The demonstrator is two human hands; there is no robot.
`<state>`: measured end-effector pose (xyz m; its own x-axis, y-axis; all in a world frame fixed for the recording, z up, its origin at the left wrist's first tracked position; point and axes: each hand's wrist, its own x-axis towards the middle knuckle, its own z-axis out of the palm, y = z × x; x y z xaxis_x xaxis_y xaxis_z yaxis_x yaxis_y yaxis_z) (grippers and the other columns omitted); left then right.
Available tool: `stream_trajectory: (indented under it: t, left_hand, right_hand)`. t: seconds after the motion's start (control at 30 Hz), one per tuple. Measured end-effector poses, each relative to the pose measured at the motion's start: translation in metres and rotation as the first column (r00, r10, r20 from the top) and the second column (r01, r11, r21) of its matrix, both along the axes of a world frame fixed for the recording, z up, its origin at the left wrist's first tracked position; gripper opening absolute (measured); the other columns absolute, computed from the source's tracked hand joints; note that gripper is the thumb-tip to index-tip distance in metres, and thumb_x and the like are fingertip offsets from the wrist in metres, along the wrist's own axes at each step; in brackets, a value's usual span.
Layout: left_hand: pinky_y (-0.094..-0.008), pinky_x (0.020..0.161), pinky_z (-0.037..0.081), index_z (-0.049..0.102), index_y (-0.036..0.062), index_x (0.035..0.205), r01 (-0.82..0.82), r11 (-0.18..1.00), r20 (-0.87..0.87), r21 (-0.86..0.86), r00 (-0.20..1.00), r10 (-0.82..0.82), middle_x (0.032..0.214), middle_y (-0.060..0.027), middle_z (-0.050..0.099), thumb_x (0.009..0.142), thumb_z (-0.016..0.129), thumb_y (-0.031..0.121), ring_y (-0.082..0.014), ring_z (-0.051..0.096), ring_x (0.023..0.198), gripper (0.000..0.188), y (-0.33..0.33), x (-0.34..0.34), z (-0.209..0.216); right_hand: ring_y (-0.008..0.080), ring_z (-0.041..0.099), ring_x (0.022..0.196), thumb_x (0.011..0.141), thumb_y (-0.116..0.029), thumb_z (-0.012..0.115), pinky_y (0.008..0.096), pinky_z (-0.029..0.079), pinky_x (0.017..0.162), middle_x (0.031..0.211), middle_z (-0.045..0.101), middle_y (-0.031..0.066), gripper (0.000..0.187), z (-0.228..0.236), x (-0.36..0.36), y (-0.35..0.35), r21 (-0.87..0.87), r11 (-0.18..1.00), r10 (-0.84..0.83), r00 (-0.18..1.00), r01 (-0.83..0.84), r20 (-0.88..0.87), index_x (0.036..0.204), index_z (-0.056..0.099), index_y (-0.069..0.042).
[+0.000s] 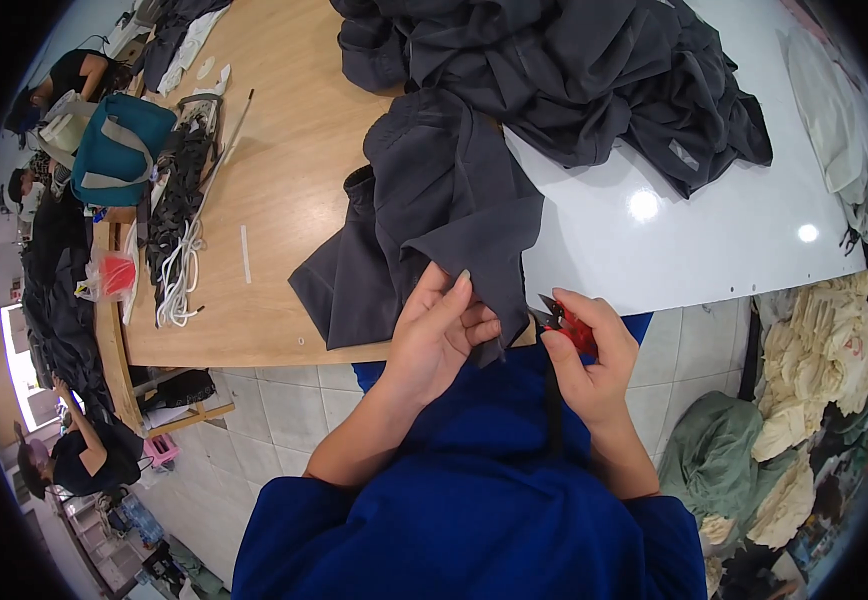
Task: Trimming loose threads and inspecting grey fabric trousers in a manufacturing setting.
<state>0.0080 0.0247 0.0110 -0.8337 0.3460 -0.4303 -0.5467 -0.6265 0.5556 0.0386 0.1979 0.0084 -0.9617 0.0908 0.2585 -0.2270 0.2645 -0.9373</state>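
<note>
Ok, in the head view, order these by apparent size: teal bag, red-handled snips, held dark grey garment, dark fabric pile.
1. Dark fabric pile, cut off by the top edge
2. Held dark grey garment
3. Teal bag, farther from the camera
4. Red-handled snips, partly covered by the right hand

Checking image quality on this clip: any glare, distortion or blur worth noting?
Head view: two glare spots on the white tabletop; head view: fisheye distortion, corners black; head view: the bright window-like panel at far left is washed out; head view: the left hand, right hand and red-handled snips look fairly sharp, with no obvious motion blur.
</note>
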Motion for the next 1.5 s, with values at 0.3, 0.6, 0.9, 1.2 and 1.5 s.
stream_trajectory:
  t: [0.3, 0.6, 0.9, 1.2, 1.5]
  left_hand:
    - [-0.0224, 0.067, 0.050, 0.043, 0.0095, 0.121, -0.003, 0.998, -0.024, -0.070, 1.000, 0.001, 0.099, -0.0033, 0.060, 0.096, 0.043, 0.020, -0.0096, 0.060, 0.078, 0.027, -0.001, -0.002, 0.002]
    - [-0.0216, 0.064, 0.048, 0.045, 0.0091, 0.118, 0.000, 0.996, -0.011, -0.093, 1.000, -0.001, 0.095, -0.0027, 0.060, 0.096, 0.045, 0.019, -0.0089, 0.059, 0.075, 0.024, -0.002, -0.002, 0.002]
    - [-0.0206, 0.062, 0.048, 0.045, 0.0094, 0.115, 0.033, 0.996, -0.003, -0.078, 0.999, -0.034, 0.092, -0.0024, 0.062, 0.095, 0.047, 0.019, -0.0083, 0.060, 0.072, 0.022, -0.004, -0.003, 0.002]
    - [-0.0206, 0.063, 0.049, 0.046, 0.0096, 0.114, 0.041, 0.994, -0.021, -0.105, 0.999, -0.044, 0.091, -0.0024, 0.063, 0.095, 0.047, 0.019, -0.0081, 0.060, 0.072, 0.022, -0.005, -0.003, 0.003]
    - [-0.0211, 0.063, 0.049, 0.046, 0.0094, 0.115, 0.039, 0.989, -0.034, -0.143, 0.998, -0.044, 0.091, -0.0026, 0.063, 0.094, 0.049, 0.020, -0.0087, 0.060, 0.072, 0.023, -0.005, -0.001, 0.003]
  right_hand:
    - [0.0161, 0.052, 0.069, 0.066, -0.015, 0.075, 0.0283, 0.035, 0.067, 0.080, 0.061, 0.0016, 0.035, 0.006, -0.005, 0.006, 0.364, 0.930, -0.022, 0.994, 0.060, -0.108, 0.099, 0.067, -0.009]
    - [0.0155, 0.051, 0.070, 0.065, -0.017, 0.075, 0.0286, 0.033, 0.067, 0.079, 0.060, 0.0002, 0.035, 0.008, -0.006, 0.007, 0.401, 0.915, 0.012, 0.991, 0.043, -0.132, 0.099, 0.068, -0.010]
    - [0.0151, 0.050, 0.071, 0.064, -0.018, 0.075, 0.0287, 0.032, 0.067, 0.079, 0.059, -0.0003, 0.034, 0.008, -0.006, 0.005, 0.418, 0.907, 0.020, 0.989, 0.044, -0.147, 0.096, 0.069, -0.011]
    - [0.0144, 0.048, 0.070, 0.062, -0.017, 0.076, 0.0287, 0.031, 0.067, 0.078, 0.057, -0.0011, 0.033, 0.011, -0.005, 0.007, 0.432, 0.900, 0.019, 0.986, 0.056, -0.167, 0.093, 0.069, -0.012]
    - [0.0146, 0.047, 0.069, 0.062, -0.016, 0.076, 0.0289, 0.031, 0.067, 0.078, 0.058, -0.0012, 0.032, 0.013, -0.003, 0.008, 0.453, 0.888, 0.014, 0.983, 0.071, -0.182, 0.093, 0.069, -0.012]
